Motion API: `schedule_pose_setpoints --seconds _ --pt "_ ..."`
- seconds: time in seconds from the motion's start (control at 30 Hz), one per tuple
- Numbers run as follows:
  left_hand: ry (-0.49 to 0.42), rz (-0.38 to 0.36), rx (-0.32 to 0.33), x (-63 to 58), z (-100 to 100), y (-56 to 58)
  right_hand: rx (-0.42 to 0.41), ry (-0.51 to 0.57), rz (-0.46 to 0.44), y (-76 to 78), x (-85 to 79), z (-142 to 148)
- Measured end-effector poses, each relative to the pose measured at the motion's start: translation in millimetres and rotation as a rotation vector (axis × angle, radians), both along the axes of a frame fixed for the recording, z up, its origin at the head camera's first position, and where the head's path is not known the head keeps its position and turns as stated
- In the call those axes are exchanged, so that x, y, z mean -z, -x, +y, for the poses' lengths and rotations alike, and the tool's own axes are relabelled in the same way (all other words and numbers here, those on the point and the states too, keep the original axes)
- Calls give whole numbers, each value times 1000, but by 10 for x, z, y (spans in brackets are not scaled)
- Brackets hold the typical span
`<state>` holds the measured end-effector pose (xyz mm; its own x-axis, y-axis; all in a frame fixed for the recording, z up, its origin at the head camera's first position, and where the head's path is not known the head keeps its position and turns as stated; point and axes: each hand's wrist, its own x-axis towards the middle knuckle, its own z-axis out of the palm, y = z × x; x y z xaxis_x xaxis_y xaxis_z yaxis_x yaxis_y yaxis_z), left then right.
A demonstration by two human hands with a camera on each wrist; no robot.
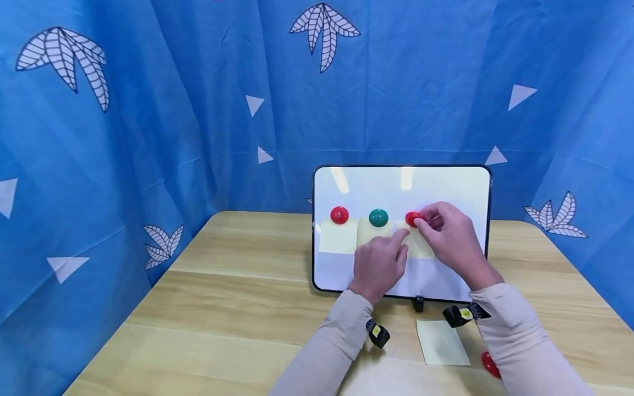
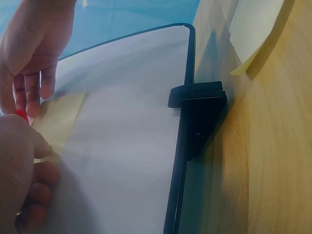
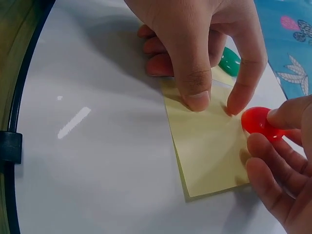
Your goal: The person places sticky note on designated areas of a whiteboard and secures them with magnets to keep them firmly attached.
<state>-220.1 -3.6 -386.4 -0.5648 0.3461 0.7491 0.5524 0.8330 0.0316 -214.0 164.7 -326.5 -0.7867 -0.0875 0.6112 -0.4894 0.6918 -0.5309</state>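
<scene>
A small whiteboard with a black frame stands tilted on the table. My right hand pinches a red round magnet between thumb and fingers, at the top edge of the rightmost yellow sticky note. Thumb and index finger of my left hand press on that same note, the index tip close beside the magnet; its other fingers are curled under. Left of it on the board, a green magnet sits over a second note, partly hidden by my left hand. Farther left, another red magnet tops a third note.
On the table in front of the board lies a loose yellow note. A red magnet is beside it, partly covered by my right sleeve. A black stand foot grips the board's lower edge. Behind hangs a blue curtain.
</scene>
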Motion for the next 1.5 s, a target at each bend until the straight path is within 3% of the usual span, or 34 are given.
schedule_pose_setpoints --seconds 0.33,1.07,1.33,1.5 --pt "-16 11 -5 6 16 7 68 -53 14 9 -17 31" --pt "-41 -2 31 22 2 2 57 -89 -56 0 -79 81" --pt "-38 19 21 37 23 -13 65 -101 -30 -77 -31 169" --pt "-53 10 56 67 8 -26 63 -117 -33 -158 22 220"
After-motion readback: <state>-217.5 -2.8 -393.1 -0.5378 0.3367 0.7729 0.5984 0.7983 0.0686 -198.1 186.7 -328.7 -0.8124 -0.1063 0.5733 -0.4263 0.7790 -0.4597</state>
